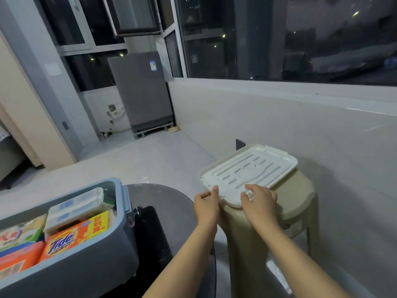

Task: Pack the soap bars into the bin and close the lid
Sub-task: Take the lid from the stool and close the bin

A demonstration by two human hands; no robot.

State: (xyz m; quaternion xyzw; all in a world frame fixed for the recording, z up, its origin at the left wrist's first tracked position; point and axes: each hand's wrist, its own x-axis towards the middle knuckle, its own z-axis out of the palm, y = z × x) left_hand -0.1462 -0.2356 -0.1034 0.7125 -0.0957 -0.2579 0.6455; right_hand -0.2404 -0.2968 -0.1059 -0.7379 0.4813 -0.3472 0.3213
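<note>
A grey-blue bin (120,237) stands at the lower left with no lid on it, filled with several wrapped soap bars, among them an orange Tide bar (71,240) and a white bar (75,208) on top. The white lid (247,171) lies flat, ribbed side up, on a beige plastic stool (296,198) to the right. My left hand (207,204) grips the lid's near left corner, thumb on top. My right hand (261,200) rests on the lid's near edge with fingers curled over it.
The bin sits on a round dark glass table (163,196). A white wall (279,125) and window ledge run behind the stool. A grey appliance (141,89) stands at the far end of the tiled floor (150,155).
</note>
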